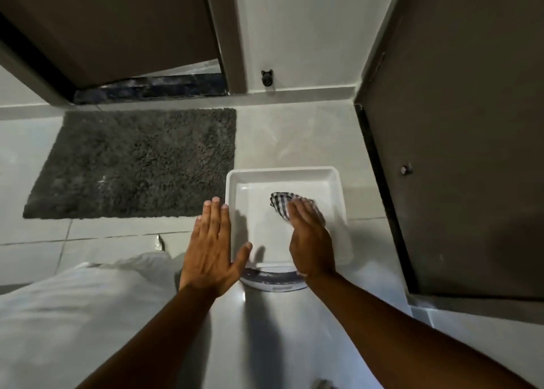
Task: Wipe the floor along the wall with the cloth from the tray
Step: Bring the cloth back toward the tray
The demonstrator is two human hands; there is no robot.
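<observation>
Grey shaggy mat (132, 161) lies below brown door (117, 26).

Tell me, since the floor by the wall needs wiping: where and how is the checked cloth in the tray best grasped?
Pinch the bunched far end of the checked cloth, coming from above. It lies crumpled on the flat bottom of the white tray, away from the rim, so its raised folds probably give purchase. The right hand already covers its near part; the left hand is flat beside the tray.

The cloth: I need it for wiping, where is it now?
In the head view, the checked cloth lies inside the white tray, right of the grey mat, under the right hand.
</observation>
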